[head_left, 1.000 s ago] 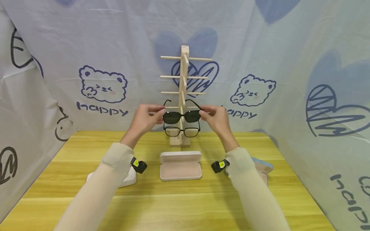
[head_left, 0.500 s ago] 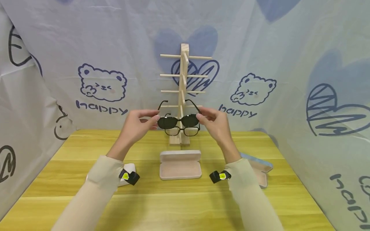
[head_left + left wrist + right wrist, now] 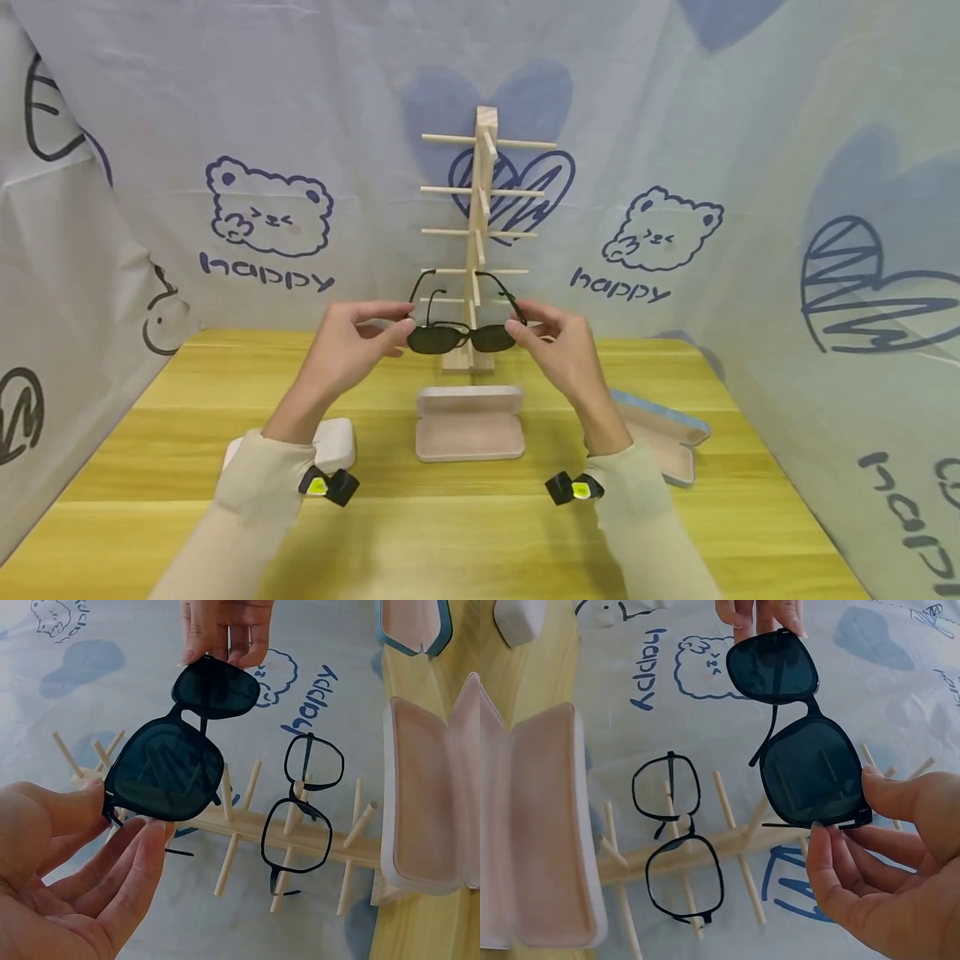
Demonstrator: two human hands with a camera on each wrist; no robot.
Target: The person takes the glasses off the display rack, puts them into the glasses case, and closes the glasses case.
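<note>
Black sunglasses (image 3: 432, 340) are held between both hands, dark lenses toward me and temples pointing at the stand. My left hand (image 3: 347, 348) pinches them at the left hinge, thumb in front and fingers behind. At the opposite hinge my right hand (image 3: 561, 348) pinches them likewise. Behind the sunglasses, clear-lensed black eyeglasses (image 3: 300, 835) rest on a low peg of the wooden display stand (image 3: 480, 192); the wrist views show them apart from the sunglasses. In the head view the sunglasses mostly cover them. The stand's upper pegs carry nothing.
An open pink-lined glasses case (image 3: 470, 438) lies before the stand. To the right, an open blue case (image 3: 667, 437) is partly behind the right forearm. A white case (image 3: 333, 444) sits at left, partly covered by the left sleeve. A printed cloth (image 3: 375, 108) hangs behind the wooden table (image 3: 450, 533).
Both hands have lowered the sunglasses and drawn them toward me, away from the stand. The lenses have tilted downward. The clear eyeglasses stay on their peg.
</note>
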